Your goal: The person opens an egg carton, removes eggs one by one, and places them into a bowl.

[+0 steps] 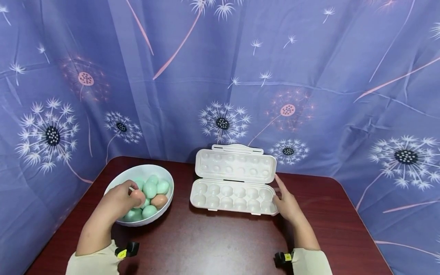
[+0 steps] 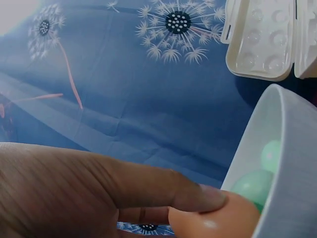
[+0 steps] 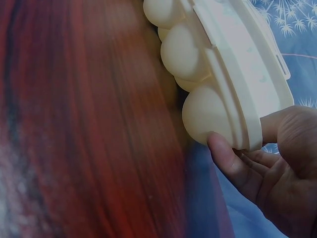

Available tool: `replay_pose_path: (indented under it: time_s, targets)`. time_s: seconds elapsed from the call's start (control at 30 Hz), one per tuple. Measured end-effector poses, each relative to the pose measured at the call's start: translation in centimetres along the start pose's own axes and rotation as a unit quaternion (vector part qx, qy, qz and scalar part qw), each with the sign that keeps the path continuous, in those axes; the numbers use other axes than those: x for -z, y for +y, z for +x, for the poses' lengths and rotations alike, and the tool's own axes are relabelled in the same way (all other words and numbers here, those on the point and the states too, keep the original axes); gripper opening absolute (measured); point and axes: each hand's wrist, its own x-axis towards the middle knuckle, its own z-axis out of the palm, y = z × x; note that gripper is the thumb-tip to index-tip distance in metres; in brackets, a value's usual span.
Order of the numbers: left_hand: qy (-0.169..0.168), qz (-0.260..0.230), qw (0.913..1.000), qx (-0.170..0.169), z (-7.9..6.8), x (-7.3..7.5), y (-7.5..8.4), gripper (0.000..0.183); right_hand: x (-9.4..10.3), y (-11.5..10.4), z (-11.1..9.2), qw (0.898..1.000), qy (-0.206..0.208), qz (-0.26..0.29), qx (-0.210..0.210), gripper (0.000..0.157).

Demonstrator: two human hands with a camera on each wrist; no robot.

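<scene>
My left hand (image 1: 118, 200) is over the left side of a white bowl (image 1: 168, 212) and pinches a brown egg (image 2: 213, 218) between thumb and fingers. Several pale green eggs (image 1: 149, 189) and another brown egg (image 1: 159, 201) lie in the bowl. To the right, a cream plastic egg carton (image 1: 225, 210) stands with its lid (image 1: 235, 168) raised against the curtain; its visible cups hold no eggs. My right hand (image 1: 288, 204) holds the carton's right end. In the right wrist view its thumb (image 3: 223, 156) touches an end cup, while other fingers sit behind the end.
Both bowl and carton stand on a dark red wood-grain table (image 1: 206, 238). A blue curtain (image 1: 240, 99) with dandelion prints hangs close behind the table and along its sides. Bare tabletop lies between the forearms.
</scene>
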Motion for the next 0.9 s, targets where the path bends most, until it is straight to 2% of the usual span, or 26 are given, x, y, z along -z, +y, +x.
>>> replay_pose_path:
  time_s: [0.17, 0.37, 0.63, 0.9]
  targets:
    - [-0.017, -0.005, 0.9996, 0.02, 0.12, -0.11, -0.09, 0.041, -0.06, 0.09, 0.09, 1.0, 0.003, -0.002, -0.001, 0.076]
    - [-0.027, -0.012, 0.999, 0.034, 0.32, -0.27, -0.31, 0.04, -0.1, 0.03, -0.06, 0.999, -0.009, 0.037, -0.022, 0.077]
    - [-0.026, -0.014, 0.9987, 0.042, 0.44, -0.47, -0.38, 0.035, -0.31, -0.07, -0.08, 0.998, -0.007, 0.051, -0.023, 0.077]
    - [-0.029, -0.012, 0.9987, 0.04, 0.51, -0.53, -0.32, 0.035, -0.45, -0.08, -0.15, 0.999, 0.005, 0.036, -0.02, 0.076]
